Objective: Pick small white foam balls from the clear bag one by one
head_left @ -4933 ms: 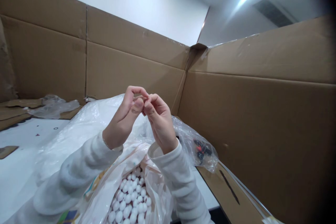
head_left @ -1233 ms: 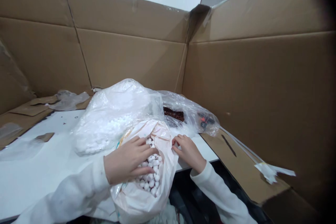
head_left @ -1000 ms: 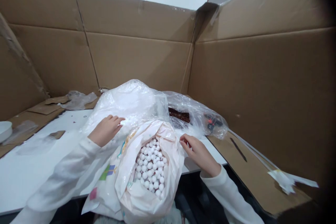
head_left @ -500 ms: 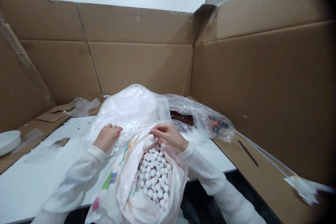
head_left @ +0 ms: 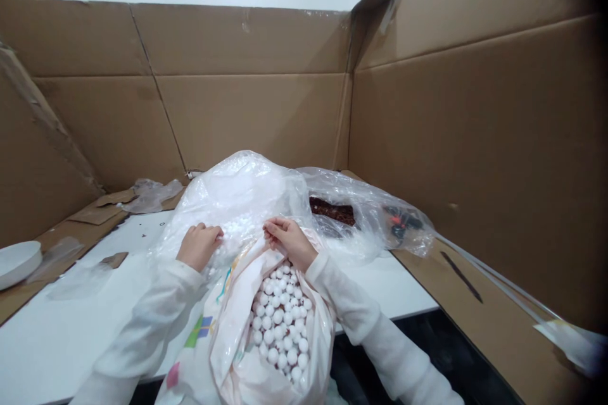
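Observation:
My left hand (head_left: 199, 247) rests at the near edge of a large clear plastic bag (head_left: 247, 183) with small white balls in it. Its fingers are curled together, and whatever they grip is hidden. My right hand (head_left: 291, 242) is pinched closed above the far rim of an open white printed bag (head_left: 228, 335); what lies between its fingertips is too small to make out. Many white balls (head_left: 280, 316), with bits of reddish brown among them, fill that bag's mouth, which stands close to my body.
Behind on the right, a second clear bag (head_left: 370, 202) holds a dark brown block (head_left: 331, 210) and a red and black item (head_left: 399, 220). A white bowl (head_left: 18, 264) sits far left. Cardboard walls (head_left: 251, 107) surround the white table (head_left: 114, 304). A dark strip (head_left: 460, 275) lies at right.
My right hand has shifted slightly left across the white bag's rim, its fingers now pinched nearer my left hand. My left hand stays nearly in place; the view has tilted a little.

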Motion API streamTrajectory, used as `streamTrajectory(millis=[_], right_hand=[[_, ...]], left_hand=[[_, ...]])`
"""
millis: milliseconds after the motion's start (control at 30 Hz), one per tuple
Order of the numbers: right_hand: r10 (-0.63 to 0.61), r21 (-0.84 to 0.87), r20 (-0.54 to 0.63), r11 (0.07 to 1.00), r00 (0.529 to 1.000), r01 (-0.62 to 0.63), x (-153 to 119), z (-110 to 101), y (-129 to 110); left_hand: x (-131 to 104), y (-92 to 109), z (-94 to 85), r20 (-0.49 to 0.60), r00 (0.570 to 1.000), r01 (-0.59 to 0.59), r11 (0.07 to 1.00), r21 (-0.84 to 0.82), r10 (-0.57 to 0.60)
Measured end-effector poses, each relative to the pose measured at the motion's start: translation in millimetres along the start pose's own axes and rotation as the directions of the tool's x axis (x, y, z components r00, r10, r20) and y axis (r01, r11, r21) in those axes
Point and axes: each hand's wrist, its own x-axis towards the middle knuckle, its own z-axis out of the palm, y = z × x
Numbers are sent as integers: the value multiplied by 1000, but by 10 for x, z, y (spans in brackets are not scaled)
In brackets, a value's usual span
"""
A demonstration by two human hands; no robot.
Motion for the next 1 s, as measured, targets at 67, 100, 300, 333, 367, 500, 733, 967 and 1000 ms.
streamTrajectory(millis=[67,100,300,333,367,500,733,967,1000], right_hand=[[-29,2,-2,1000,1000,29,0,7,4],[-50,1,-4,999,999,50,0,12,2],[-126,44,36,991,991,124,-13,30,-6],[-131,45,48,991,990,129,-13,29,-1],[-137,42,57,990,989,135,-12,26,6],[-159,-3,82,987,984,159,11,7,58],[-185,-130,95,972,978,196,31,-15,114],[-315,-381,83,867,945,322,-60,25,75],[-341,-432,86,834,936,343,-72,25,70]], left_hand=[[-5,96,-69,-147,989,14,993,-117,-32],[-4,174,-113,-211,977,-4,978,-209,-41],[69,689,-231,-307,952,-196,782,-592,5],[77,723,-214,-328,945,-207,777,-595,1],[83,739,-189,-352,936,-218,775,-593,-6],[85,700,-75,-431,902,-264,761,-592,-22],[110,663,17,-553,833,-369,754,-544,9],[62,680,8,-591,806,-357,833,-423,45],[54,684,1,-597,800,-360,842,-402,56]])
